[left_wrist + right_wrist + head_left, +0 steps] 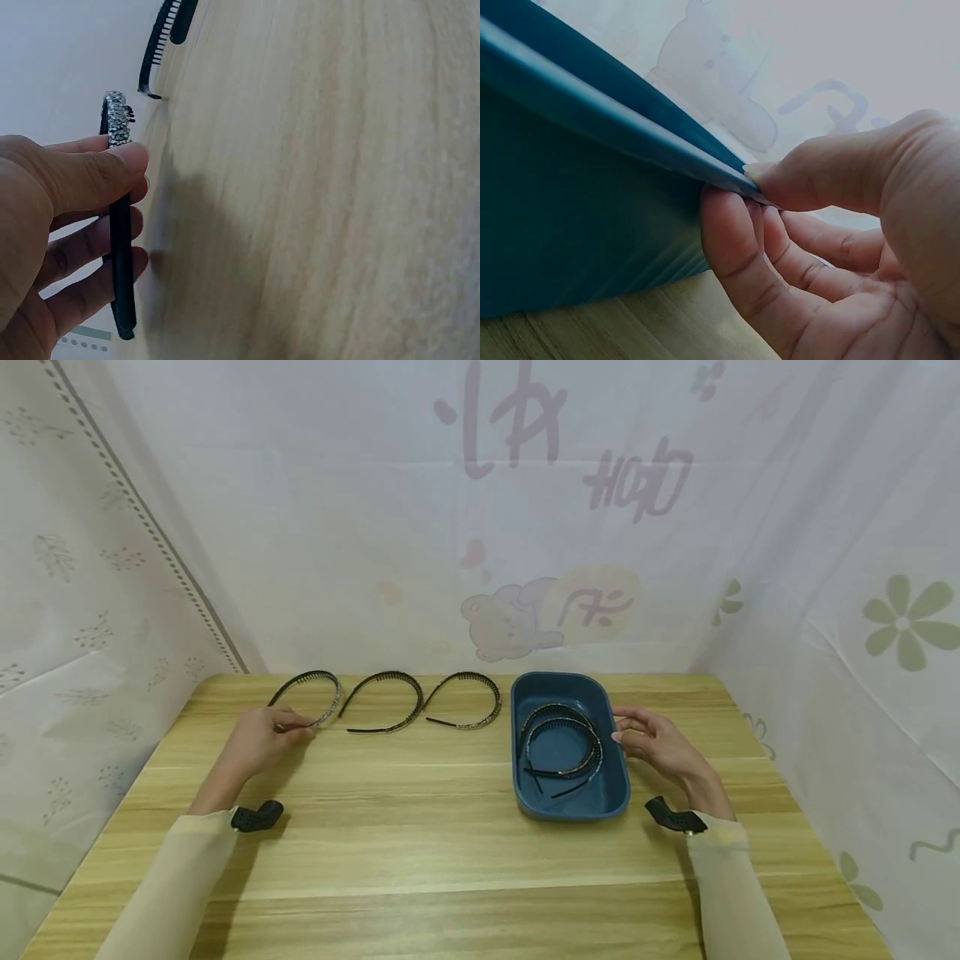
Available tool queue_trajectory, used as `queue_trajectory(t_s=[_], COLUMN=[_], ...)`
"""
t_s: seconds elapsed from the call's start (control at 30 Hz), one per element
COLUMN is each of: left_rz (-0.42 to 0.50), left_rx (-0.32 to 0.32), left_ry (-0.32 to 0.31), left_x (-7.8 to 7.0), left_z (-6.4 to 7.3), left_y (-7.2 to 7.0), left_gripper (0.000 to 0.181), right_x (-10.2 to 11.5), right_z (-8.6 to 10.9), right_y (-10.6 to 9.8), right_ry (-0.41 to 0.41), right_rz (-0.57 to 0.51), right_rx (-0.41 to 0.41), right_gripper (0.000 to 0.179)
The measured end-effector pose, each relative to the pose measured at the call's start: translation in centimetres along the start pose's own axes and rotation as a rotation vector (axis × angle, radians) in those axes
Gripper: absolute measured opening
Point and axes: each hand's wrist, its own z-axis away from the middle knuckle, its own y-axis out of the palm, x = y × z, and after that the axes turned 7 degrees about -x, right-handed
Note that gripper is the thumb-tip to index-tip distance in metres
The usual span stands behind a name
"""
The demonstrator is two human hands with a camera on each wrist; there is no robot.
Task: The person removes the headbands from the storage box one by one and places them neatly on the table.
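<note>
At the table's far left, my left hand point(262, 737) pinches a black headband point(307, 677) with a glittery silver stretch. In the left wrist view the thumb and fingers hold this headband point(120, 225) near one end, where the sparkle meets plain black. My right hand point(656, 743) grips the right rim of a blue plastic basin point(570, 810). Close up, thumb and fingertips pinch the basin's rim point(630, 120). Two toothed headbands point(562, 722) overlap inside the basin. Two more, a middle headband point(416, 697) and a right-hand headband point(495, 693), lie between the left hand and the basin.
The wooden table point(420, 860) ends at a printed cloth backdrop point(360, 552) behind the headbands and basin. Patterned cloth also hangs along both sides. A black wrist mount point(257, 816) sits on the left cuff, another wrist mount point(675, 817) on the right.
</note>
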Motion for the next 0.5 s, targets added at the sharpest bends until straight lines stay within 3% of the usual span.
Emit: queue_trajectory(t_s=[0.5], left_rz=[0.092], left_rx=[0.046], left_ry=[-0.128], left_x=[1.01], left_z=[0.09], left_y=[0.54], left_gripper=[0.023], right_x=[0.01], right_z=[-0.01], right_y=[-0.02], right_ry=[0.025], right_rz=[-0.009], right_rx=[0.008], right_gripper=[0.064])
